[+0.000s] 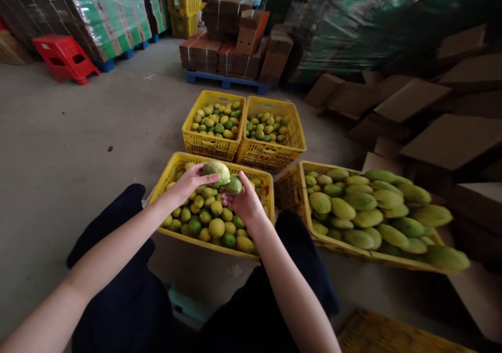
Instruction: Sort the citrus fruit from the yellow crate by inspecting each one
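Note:
My left hand [196, 178] is closed around a pale green-yellow lemon [217, 173] with blotchy skin. Beside it, my right hand [245, 200] grips a smaller, darker green lemon [234, 184], its thumb up along the fruit's right side. The two lemons are close together, and I cannot tell whether they touch. Both hands are over a yellow plastic crate [157, 190] that stands between my knees. Inside that crate lie many loose yellow and green lemons [216, 227], partly hidden by my hands and forearms.
Behind stand two yellow crates [214, 145] [270, 153] of similar fruit. At right, a yellow crate [353, 253] is heaped with larger oblong green fruit [388, 198]. Flattened cartons [455, 138] lie beyond. A red stool [65, 55] and a blue pallet [225, 79] of cardboard are farther back.

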### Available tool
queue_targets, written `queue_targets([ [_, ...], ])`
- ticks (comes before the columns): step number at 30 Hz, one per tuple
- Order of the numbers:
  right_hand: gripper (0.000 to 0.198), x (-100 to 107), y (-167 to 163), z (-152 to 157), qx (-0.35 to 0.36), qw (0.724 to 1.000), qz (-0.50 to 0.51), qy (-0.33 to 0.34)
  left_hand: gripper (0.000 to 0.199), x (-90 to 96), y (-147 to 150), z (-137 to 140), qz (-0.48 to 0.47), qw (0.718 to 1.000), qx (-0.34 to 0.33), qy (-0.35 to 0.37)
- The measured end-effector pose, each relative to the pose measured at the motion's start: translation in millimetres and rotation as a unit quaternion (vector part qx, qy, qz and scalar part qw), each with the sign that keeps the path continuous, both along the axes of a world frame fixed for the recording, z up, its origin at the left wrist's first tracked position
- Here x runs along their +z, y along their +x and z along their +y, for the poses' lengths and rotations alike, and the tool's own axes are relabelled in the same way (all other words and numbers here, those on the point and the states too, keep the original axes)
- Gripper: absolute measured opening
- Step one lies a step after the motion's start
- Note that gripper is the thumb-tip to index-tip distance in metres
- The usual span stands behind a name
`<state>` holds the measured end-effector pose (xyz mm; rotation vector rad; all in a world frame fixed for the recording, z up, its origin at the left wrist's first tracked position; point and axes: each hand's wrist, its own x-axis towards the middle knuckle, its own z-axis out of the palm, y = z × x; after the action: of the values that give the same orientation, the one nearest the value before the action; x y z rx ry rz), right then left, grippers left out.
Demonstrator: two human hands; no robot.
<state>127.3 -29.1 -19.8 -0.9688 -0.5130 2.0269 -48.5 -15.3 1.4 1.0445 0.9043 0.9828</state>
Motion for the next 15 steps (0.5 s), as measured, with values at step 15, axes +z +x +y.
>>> queue_targets([
  [15, 0.044, -10.3, -7.9, 5.0, -0.078, 0.986, 0.002, 0.149, 0.042, -2.7, 1.0, -7.2, 0.213, 0.959, 0.001, 0.187],
])
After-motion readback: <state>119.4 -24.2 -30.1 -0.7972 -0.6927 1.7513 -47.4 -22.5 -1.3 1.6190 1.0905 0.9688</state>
